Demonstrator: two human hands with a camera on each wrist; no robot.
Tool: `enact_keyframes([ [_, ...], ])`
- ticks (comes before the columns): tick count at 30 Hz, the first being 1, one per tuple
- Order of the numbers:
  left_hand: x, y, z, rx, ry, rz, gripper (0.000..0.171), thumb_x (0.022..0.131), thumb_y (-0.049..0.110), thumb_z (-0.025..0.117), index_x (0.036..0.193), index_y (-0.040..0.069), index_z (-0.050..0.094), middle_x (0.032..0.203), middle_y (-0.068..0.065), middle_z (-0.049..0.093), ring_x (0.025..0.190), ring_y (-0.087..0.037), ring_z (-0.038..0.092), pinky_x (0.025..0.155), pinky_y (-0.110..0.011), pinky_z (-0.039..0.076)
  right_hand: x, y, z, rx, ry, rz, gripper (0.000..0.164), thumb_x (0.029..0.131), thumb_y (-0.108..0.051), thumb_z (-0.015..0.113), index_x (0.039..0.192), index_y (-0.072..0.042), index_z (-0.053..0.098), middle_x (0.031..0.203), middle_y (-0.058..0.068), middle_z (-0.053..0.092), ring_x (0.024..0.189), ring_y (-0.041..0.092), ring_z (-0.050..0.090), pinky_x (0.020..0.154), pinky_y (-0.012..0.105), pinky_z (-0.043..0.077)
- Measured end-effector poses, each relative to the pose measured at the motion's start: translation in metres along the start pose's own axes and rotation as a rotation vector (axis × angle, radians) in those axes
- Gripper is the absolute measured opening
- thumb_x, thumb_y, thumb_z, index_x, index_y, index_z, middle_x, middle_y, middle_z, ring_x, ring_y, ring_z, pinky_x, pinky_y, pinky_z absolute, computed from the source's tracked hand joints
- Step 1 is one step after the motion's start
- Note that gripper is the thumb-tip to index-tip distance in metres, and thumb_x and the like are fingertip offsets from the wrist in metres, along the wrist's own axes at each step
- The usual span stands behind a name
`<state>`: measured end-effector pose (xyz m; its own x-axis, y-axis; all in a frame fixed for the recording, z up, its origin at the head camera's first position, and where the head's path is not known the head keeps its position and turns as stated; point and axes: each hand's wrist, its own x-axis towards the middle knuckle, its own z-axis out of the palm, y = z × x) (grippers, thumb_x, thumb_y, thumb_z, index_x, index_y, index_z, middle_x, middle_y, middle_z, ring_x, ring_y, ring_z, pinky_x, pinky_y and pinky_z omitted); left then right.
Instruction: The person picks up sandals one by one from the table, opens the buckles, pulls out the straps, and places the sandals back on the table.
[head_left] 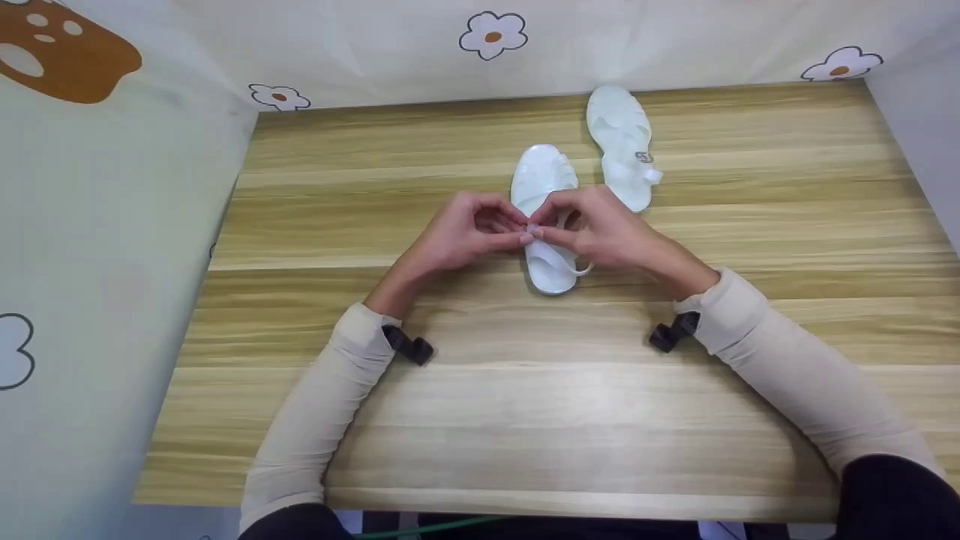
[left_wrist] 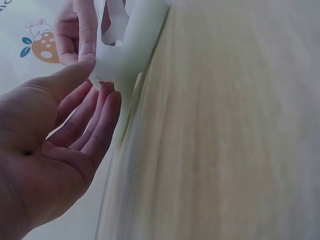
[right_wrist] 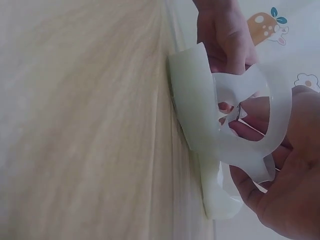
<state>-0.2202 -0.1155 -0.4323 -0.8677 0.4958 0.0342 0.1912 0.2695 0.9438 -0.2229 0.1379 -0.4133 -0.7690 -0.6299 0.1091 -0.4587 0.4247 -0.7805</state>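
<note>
A white sandal [head_left: 553, 279] lies on the table with its toe end pointing away from me. Over its middle, the fingertips of both hands meet at its strap. My left hand [head_left: 465, 232] pinches the strap from the left, thumb and fingertips on opposite sides in the left wrist view. From the right, my right hand [head_left: 609, 231] pinches the same strap near its fastening, which the fingertips mostly hide. In the right wrist view the strap [right_wrist: 282, 105] arches up in a loop above the sole [right_wrist: 192, 95].
A second white sandal [head_left: 619, 124] with a small metal buckle [head_left: 643, 157] lies farther back and to the right, near the wall. The wood-grain table [head_left: 510, 412] meets a patterned backdrop [head_left: 375, 52] at the back and left. Black wrist mounts [head_left: 409, 345] sit on both sleeves.
</note>
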Motion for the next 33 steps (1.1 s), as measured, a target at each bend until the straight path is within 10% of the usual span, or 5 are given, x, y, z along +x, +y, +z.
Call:
enact_keyframes([
  [33, 0.0005, 0.0024, 0.0071, 0.017, 0.018, 0.042, 0.013, 0.09, 0.008, 0.087, 0.098, 0.003, 0.078, 0.096, -0.008, 0.081, 0.088, -0.013, 0.075, 0.084, -0.029, 0.063, -0.0013, -0.0005, 0.0003, 0.034, -0.072, 0.02, 0.01, 0.106, -0.013, 0.07, 0.113, -0.006, 0.069, 0.111, 0.007, 0.082, 0.113, 0.016, 0.078, 0.092, 0.016, 0.055],
])
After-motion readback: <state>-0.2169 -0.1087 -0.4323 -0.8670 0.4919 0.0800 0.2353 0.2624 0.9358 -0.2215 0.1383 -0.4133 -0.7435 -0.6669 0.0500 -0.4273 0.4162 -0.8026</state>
